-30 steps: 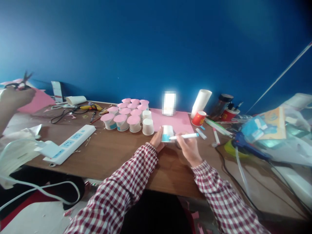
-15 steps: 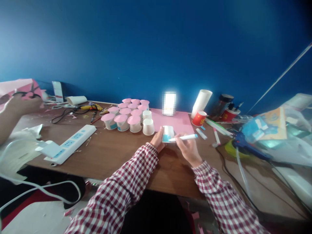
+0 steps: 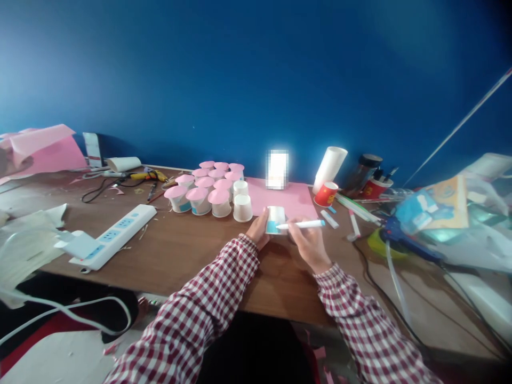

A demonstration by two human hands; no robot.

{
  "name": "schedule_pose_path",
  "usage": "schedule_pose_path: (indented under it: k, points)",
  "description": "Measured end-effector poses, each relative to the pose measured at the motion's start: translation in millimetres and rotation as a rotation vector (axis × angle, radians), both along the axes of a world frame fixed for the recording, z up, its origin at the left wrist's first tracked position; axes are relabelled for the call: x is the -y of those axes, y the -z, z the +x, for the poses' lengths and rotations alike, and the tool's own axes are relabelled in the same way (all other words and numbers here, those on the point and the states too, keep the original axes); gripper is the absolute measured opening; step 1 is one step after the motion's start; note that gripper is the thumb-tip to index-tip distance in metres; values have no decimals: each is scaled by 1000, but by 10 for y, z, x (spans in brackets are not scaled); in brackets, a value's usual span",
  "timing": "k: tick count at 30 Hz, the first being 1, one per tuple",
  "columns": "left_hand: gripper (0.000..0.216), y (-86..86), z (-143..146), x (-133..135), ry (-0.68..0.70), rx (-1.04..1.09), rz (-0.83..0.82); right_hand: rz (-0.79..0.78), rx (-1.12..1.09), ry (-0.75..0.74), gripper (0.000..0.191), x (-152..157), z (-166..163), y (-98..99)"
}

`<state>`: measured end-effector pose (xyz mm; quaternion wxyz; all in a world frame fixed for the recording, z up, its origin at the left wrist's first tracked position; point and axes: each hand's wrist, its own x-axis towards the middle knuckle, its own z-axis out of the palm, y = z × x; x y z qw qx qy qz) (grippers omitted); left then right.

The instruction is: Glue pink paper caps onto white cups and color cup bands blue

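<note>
My left hand is closed around the side of a white paper cup that is upside down, its lower part coloured light blue. In my right hand is a blue-and-white marker, with its tip at the blue patch on the cup. Left of the cup, two plain upturned cups stand beside several cups topped with pink paper discs. Some of those carry blue bands. Behind the held cup lies a pink sheet of paper.
A power strip lies at left. Further right stand a tall stack of paper cups, a red cup and a marker cap. A blue glue gun with its cable lies at right. Another person's hand holds pink paper at far left.
The marker tip has shifted slightly across the cup, and the blue patch looks a little larger. At far left the other person's hand and scissors have moved back, and the pink paper shows more.
</note>
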<state>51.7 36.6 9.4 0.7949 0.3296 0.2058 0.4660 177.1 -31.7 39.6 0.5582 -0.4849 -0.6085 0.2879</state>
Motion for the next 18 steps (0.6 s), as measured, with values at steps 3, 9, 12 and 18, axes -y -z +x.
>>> schedule_pose_path:
  k: [3, 9, 12, 18]
  points:
    - [50, -1, -6, 6, -11, -6, -4, -30, 20, -26, 18, 4, 10, -13]
    - [49, 20, -15, 0, 1, 31, -12, -22, -61, 108, 19, 2, 21, -44]
    - [48, 37, -17, -8, 9, 28, -11, -16, -111, 104, 18, -9, 14, -42]
    - [53, 62, -17, -23, 10, 17, 2, -48, -77, 12, 19, -14, 9, -3]
